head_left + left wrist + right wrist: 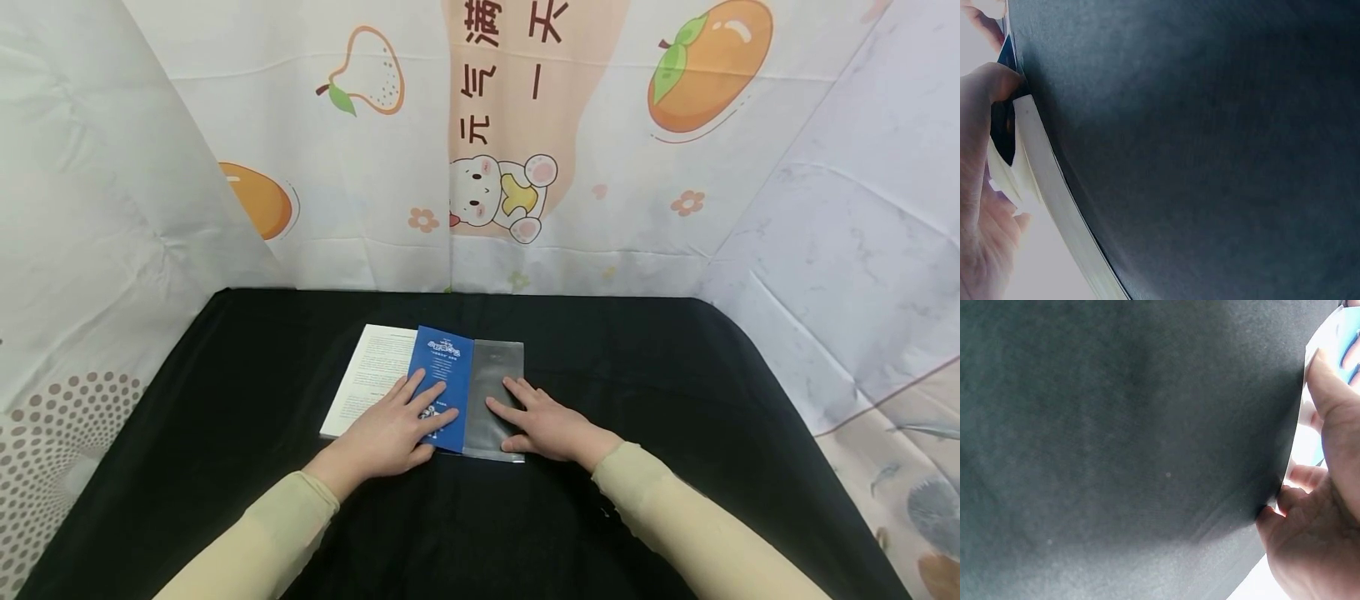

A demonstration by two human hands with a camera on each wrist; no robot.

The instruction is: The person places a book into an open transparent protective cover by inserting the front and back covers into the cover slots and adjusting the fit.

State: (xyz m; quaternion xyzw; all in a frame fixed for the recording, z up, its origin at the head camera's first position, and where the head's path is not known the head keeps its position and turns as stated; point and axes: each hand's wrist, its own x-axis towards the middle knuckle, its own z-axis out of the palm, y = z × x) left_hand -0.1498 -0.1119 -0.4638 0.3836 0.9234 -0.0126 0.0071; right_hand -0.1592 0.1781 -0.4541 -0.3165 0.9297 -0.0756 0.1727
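Note:
A book (375, 367) lies open on the black cloth, a printed page at its left. Beside that page is a blue cover flap (453, 375) with white lettering, and a clear plastic cover (491, 367) extends to its right. My left hand (390, 429) rests on the flap with its fingers spread and straight. Across the plastic's right part lies my right hand (551, 427), fingers extended and pressing flat. The left wrist view catches the book's thick page edge (1054, 181) by the left thumb (1004, 81). In the right wrist view, the right fingertips (1269, 519) meet the plastic's edge.
Black cloth (637, 367) covers the table around the book. A white curtain (600, 242) with fruit and bear prints hangs behind the far edge. Pale fabric walls (840, 208) stand at both sides.

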